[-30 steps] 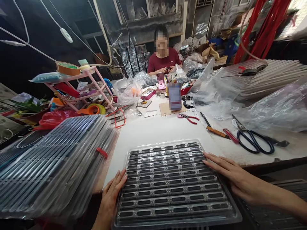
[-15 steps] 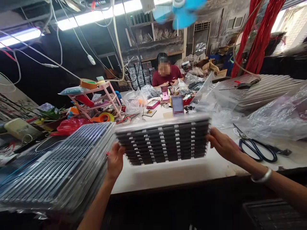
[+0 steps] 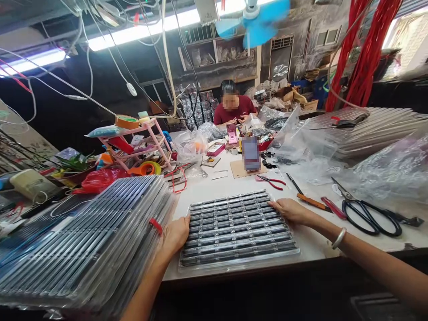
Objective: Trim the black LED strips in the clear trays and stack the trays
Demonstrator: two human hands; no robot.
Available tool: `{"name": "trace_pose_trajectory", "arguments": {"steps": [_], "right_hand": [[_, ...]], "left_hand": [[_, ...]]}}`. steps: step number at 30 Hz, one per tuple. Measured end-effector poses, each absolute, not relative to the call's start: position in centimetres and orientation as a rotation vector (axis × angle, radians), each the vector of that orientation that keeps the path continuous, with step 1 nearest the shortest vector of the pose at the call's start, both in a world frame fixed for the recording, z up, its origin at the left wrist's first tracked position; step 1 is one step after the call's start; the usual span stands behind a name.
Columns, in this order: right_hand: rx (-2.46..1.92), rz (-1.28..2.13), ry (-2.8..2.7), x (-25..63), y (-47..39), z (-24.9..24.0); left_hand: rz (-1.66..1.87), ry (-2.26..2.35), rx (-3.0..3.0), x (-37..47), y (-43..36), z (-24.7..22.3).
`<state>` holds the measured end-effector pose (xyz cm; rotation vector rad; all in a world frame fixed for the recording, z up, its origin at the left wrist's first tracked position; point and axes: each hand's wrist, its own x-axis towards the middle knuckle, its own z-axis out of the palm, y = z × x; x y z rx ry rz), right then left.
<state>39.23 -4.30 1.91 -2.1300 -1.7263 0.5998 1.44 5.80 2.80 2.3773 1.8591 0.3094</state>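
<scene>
A clear plastic tray (image 3: 239, 262) lies on the white table in front of me, filled with rows of dark ribbed strips (image 3: 236, 225). My left hand (image 3: 176, 232) grips its left edge, the thumb showing at the tray's side. At the far right edge, my right hand (image 3: 290, 210) holds the tray with the fingers bent against the rim. Left of it rises a tall stack of similar trays (image 3: 142, 232) with long dark strips on top. A small red tag (image 3: 155, 226) sticks out of that stack near my left wrist.
To the right lie large scissors (image 3: 363, 214), an orange-handled tool (image 3: 314, 203) and red-handled pliers (image 3: 272, 182). A phone (image 3: 251, 154) stands behind the tray. Plastic bags (image 3: 307, 142) and a pink rack (image 3: 160, 142) flank the table. Across it sits a person (image 3: 236, 109).
The tray, held up and tilted with its strips facing me, has come down flat onto the table. Both hands have stayed on it, and the tools behind it now show.
</scene>
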Motion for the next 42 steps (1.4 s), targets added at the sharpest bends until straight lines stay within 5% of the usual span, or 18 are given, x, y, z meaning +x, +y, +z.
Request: {"name": "trace_pose_trajectory", "arguments": {"steps": [7, 12, 20, 31, 42], "right_hand": [[-2.306, 0.397, -1.696, 38.5, -8.4, 0.1], [-1.935, 0.093, -1.689, 36.9, -13.2, -2.3], [-1.983, -0.295, -1.712, 33.5, -10.6, -2.8], [-1.643, 0.15, -1.431, 33.7, -10.9, -0.9], [-1.089, 0.062, -1.429, 31.5, -10.8, 6.4]], "left_hand": [[0.132, 1.959, 2.437, 0.6, 3.2, 2.2], [0.488, 1.927, 2.402, -0.7, -1.0, -0.2], [0.739, 1.781, 2.116, 0.4, 0.3, -0.3], [0.953, 1.399, 1.827, 0.4, -0.6, 0.6], [1.437, 1.195, 1.025, 0.4, -0.8, 1.2]]}}
